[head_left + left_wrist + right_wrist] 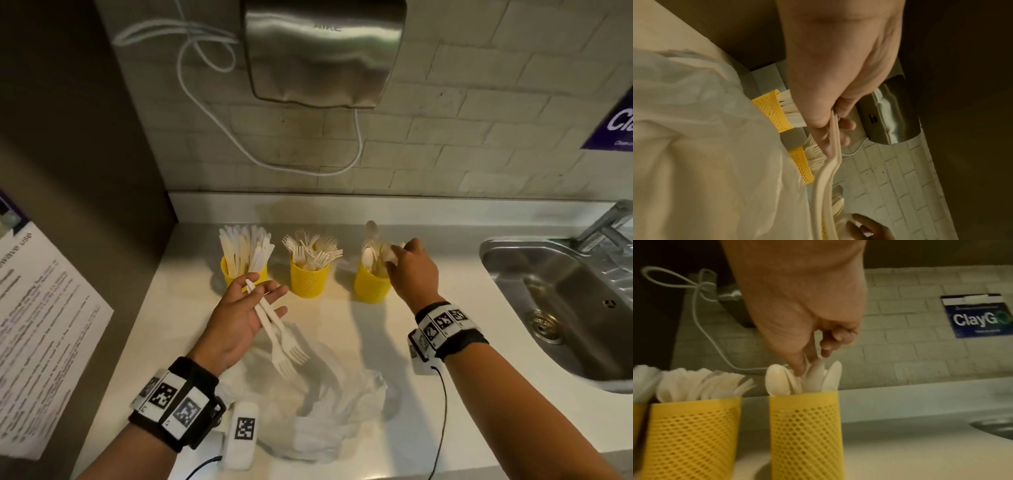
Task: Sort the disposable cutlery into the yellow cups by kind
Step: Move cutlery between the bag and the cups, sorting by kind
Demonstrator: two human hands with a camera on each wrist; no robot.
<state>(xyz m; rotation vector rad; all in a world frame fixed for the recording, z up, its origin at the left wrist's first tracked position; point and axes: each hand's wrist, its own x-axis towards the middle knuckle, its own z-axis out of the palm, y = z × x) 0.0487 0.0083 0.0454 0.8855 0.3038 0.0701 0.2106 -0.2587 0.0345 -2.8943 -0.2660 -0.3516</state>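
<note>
Three yellow mesh cups stand in a row on the white counter (178,308): the knife cup (244,274) on the left, the fork cup (310,279) in the middle, the spoon cup (371,282) on the right. My left hand (253,301) is palm up in front of the knife cup, with the thumb pinning two white forks (281,339) whose tines point toward me. The left wrist view shows those forks (826,186) running out of the fingers. My right hand (399,257) hovers over the spoon cup (807,434), fingertips (797,368) pinching a spoon among the others.
A crumpled clear plastic bag (325,404) lies on the counter below my left hand. A steel sink (561,308) with a tap (606,219) is on the right. A metal hand dryer (322,51) with a looped cable hangs above. A dark cabinet side (85,171) closes off the left.
</note>
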